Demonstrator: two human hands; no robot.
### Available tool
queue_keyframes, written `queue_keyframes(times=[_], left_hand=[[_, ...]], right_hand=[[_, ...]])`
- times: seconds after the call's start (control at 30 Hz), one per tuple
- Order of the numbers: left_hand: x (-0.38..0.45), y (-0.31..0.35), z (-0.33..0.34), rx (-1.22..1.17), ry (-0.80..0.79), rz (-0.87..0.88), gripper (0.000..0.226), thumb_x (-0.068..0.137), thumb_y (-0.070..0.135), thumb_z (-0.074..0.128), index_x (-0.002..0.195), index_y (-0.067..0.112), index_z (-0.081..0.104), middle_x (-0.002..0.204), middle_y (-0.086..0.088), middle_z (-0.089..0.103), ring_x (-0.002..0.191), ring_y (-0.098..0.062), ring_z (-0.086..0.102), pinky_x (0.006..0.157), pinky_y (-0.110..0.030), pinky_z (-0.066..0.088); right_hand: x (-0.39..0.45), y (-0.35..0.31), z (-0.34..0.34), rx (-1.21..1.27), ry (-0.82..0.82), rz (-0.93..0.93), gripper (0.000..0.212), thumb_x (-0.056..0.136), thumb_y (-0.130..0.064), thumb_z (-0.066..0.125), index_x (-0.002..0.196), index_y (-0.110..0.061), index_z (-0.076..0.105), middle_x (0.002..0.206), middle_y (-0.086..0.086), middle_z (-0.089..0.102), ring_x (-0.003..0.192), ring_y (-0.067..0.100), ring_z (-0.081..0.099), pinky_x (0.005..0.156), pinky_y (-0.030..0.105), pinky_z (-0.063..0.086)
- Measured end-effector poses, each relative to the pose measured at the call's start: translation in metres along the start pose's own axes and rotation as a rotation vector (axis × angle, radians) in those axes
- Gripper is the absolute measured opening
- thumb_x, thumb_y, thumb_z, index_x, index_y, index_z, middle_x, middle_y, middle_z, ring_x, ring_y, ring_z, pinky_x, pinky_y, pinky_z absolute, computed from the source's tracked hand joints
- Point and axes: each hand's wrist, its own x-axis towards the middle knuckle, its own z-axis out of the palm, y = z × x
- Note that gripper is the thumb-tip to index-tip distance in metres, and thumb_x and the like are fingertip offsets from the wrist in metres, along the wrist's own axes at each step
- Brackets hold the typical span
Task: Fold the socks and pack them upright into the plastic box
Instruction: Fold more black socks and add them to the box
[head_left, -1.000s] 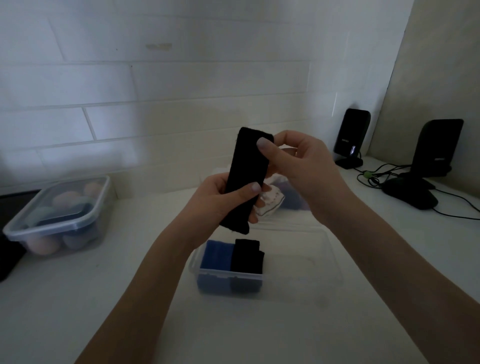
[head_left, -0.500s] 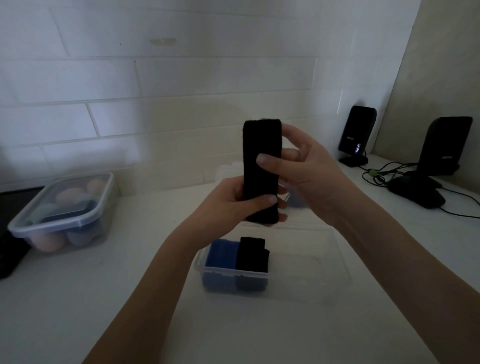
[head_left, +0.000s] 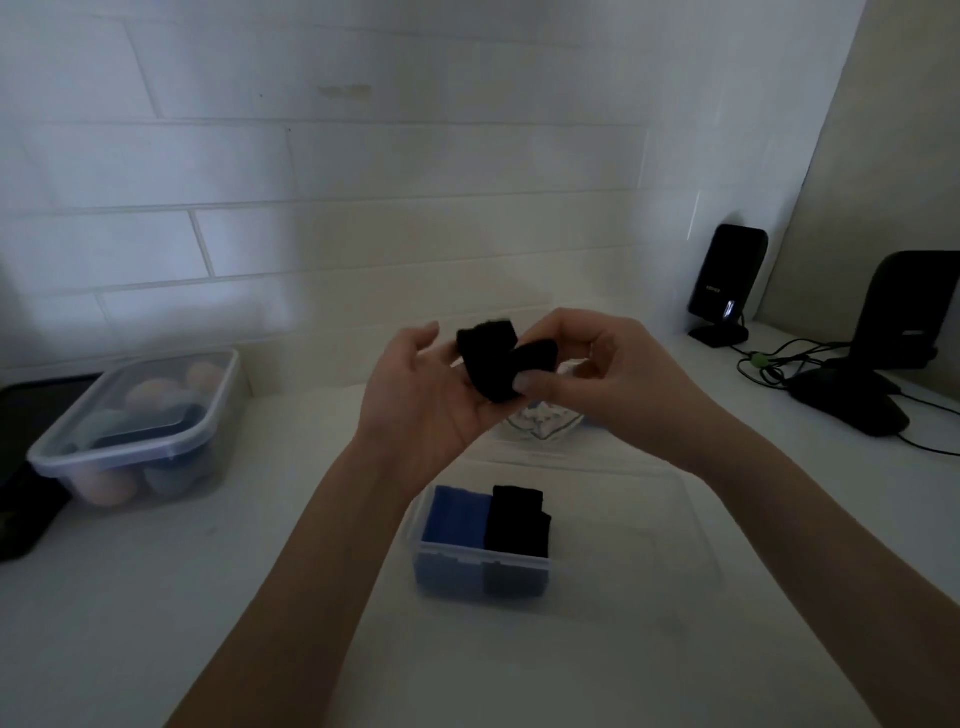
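Note:
A black sock (head_left: 491, 358) is bent over on itself in the air above the counter. My left hand (head_left: 431, 400) lies under it, palm up, with the fingers loosely spread. My right hand (head_left: 597, 374) pinches the sock's folded end between thumb and fingers. Below my hands stands the clear plastic box (head_left: 623, 540). A folded blue sock (head_left: 457, 517) and a folded black sock (head_left: 519, 522) stand upright side by side at the box's left end. More socks (head_left: 540, 421), pale and patterned, lie behind the box, mostly hidden by my hands.
A lidded clear container (head_left: 135, 431) with round pastel things sits at the left. A dark object (head_left: 26, 493) lies at the far left edge. Two black stands (head_left: 727, 286) (head_left: 883, 343) with cables occupy the right. A tiled wall (head_left: 363, 208) runs along the back.
The long upright black sock has been bent over into a short bundle. My left hand has opened under it, and my right hand has brought the top end down.

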Motion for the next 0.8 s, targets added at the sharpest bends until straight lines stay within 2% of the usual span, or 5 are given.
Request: queue_keyframes(times=[0.13,0.33,0.5,0.67,0.8], left_hand=[[0.004,-0.003,-0.002,0.198,0.05,0.079,0.037,0.094,0.029,0.044,0.112,0.001,0.059,0.116,-0.018,0.065,0.106,-0.032,0.064,0.086,-0.036,0.055],[0.003,-0.006,0.0,0.288,0.058,0.187,0.023,0.093,0.003,0.043,0.107,0.008,0.061,0.093,-0.007,0.072,0.079,-0.016,0.071,0.061,-0.024,0.057],[0.001,-0.01,0.003,0.343,0.015,0.182,0.036,0.09,-0.009,0.038,0.102,0.011,0.065,0.092,-0.007,0.074,0.084,-0.018,0.071,0.072,-0.027,0.059],[0.0,-0.013,0.005,0.34,-0.039,0.117,0.028,0.093,-0.002,0.04,0.107,0.009,0.062,0.105,-0.014,0.071,0.097,-0.025,0.069,0.087,-0.039,0.055],[0.0,-0.011,0.005,0.307,-0.041,0.11,0.027,0.092,-0.004,0.041,0.105,0.007,0.062,0.097,-0.012,0.073,0.087,-0.021,0.071,0.077,-0.029,0.059]], right_hand=[[0.0,-0.002,-0.001,-0.137,-0.078,-0.012,0.017,0.075,-0.012,0.075,0.09,-0.016,0.069,0.086,-0.009,0.068,0.078,0.007,0.061,0.061,0.007,0.042],[-0.001,-0.006,-0.001,-0.11,-0.099,-0.027,0.014,0.076,-0.015,0.074,0.085,-0.023,0.068,0.092,0.006,0.071,0.082,0.023,0.064,0.07,0.033,0.051],[0.001,-0.008,0.002,0.05,0.031,-0.038,0.01,0.077,-0.01,0.072,0.083,-0.015,0.066,0.075,0.003,0.068,0.069,0.01,0.061,0.061,0.015,0.046],[0.002,-0.006,0.005,0.055,0.155,-0.029,0.01,0.079,-0.016,0.072,0.084,-0.014,0.063,0.064,0.003,0.068,0.061,0.008,0.059,0.06,0.021,0.047],[0.003,-0.002,0.004,-0.01,0.123,-0.039,0.012,0.084,-0.024,0.066,0.086,-0.017,0.056,0.065,0.01,0.068,0.058,0.01,0.056,0.056,0.025,0.043]])
